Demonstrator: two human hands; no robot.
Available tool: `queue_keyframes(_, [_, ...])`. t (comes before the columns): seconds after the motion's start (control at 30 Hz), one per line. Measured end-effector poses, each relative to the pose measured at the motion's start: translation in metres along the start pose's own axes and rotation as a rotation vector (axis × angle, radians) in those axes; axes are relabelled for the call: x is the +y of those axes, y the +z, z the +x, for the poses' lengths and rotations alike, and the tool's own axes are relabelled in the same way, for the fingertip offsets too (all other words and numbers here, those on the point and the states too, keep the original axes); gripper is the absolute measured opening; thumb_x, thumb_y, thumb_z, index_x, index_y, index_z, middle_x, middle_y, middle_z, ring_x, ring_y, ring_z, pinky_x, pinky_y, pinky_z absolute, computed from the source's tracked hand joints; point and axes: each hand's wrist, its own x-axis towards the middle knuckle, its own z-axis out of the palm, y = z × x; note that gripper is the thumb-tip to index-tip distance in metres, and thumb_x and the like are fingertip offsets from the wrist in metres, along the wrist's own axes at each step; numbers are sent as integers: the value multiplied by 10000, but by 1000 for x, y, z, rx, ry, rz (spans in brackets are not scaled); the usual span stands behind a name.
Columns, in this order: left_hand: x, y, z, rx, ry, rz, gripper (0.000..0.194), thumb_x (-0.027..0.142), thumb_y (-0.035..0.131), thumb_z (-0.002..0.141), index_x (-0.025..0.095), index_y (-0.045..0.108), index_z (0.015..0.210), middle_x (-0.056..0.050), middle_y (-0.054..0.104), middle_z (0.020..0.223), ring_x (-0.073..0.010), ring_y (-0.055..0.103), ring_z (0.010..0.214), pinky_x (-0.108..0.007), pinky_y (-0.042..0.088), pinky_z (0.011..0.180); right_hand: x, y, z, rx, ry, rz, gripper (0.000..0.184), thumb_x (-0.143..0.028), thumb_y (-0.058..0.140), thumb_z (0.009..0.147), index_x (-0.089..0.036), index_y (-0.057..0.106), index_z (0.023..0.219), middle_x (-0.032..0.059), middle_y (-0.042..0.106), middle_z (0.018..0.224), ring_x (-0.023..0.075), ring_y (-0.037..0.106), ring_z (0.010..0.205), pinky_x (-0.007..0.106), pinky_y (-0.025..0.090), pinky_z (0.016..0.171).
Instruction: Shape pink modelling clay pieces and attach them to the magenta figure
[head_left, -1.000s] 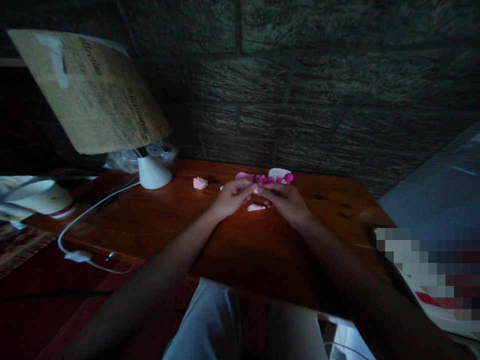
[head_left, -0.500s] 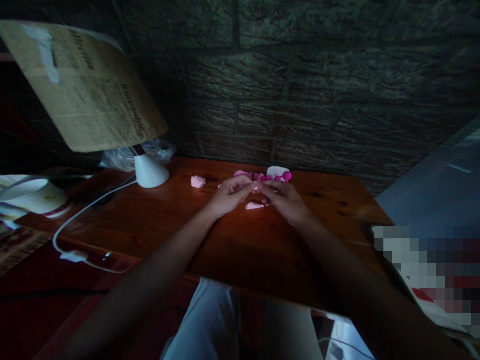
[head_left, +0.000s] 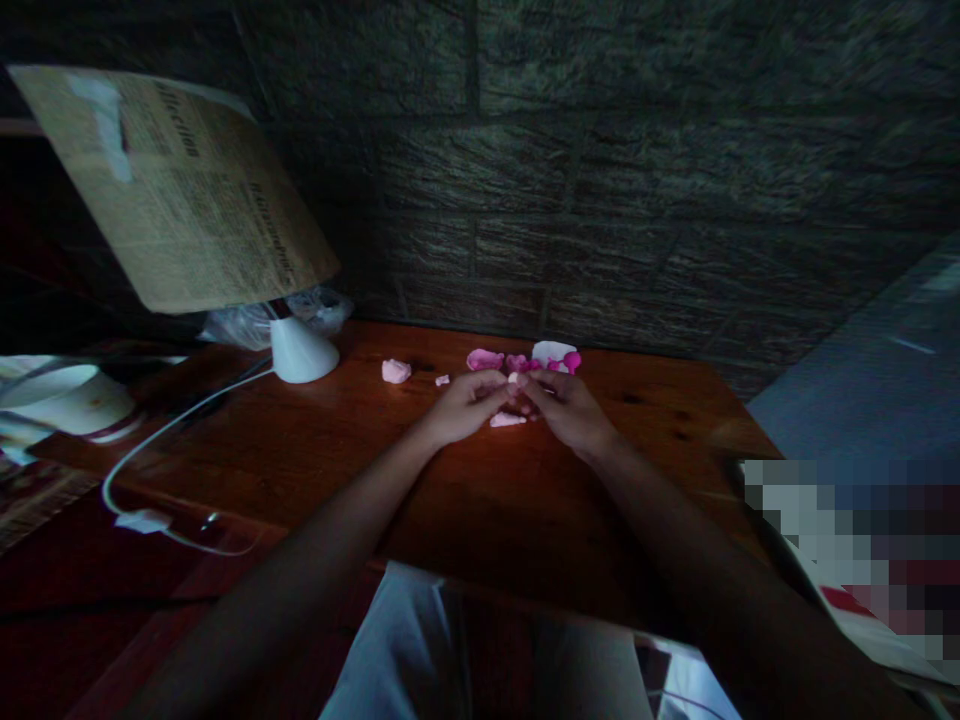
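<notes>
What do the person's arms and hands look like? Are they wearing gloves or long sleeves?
No gloves: the left hand and right hand are bare. No sleeve shows on the left forearm or right forearm, and I see no watch or bracelet on either wrist. It's too dim to tell about rings or nail polish.

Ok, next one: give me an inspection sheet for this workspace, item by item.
Surface: brown wooden table.
Things: pale bit, held; pink strip nearer; pink lump and crumb to the left; darker pink pieces behind.
Clutter: lamp; plastic bag behind it; white vessel, far left.
Grips: right grip pinches the pale bit; left grip close by, contact unclear.
Cables: white cord from lamp, past front edge.
Surroundings: dark block wall behind.
</notes>
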Motion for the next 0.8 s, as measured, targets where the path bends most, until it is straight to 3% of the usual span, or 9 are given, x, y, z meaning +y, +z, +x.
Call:
queue_keyframes(0.2, [2,-2,0,-9,25,17,236,355,661,926,162,637,793,-4,670,746,-122,639,705,-273,525,735,-1,1,-2,2,60,128,414,-591,787,761,-197,759,888,10,707,755,117,613,647,263,498,616])
queue_keyframes(0.37, [-5,-5,0,-9,62,112,274,397,673,925,151,651,806,-13,665,762,-121,612,702,-250,481,674,2,1,-2,1,99,192,362,-519,850,702,-207,786,873,6,709,753,112,601,647,262,489,616])
queue_keyframes(0.63, [-3,-3,0,3,52,81,248,380,686,910,153,676,812,-9,684,757,-115,617,690,-244,494,673,-3,1,0,21,39,155,411,-590,860,663,-198,772,750,-11,672,672,98,546,599,256,463,589])
queue_keyframes(0.8, [-4,-5,0,46,39,148,327,391,675,908,152,624,690,9,626,649,-103,566,612,-224,438,599,-3,0,1,58,-5,123,437,-626,831,699,-196,764,740,-2,675,667,113,582,616,271,503,615])
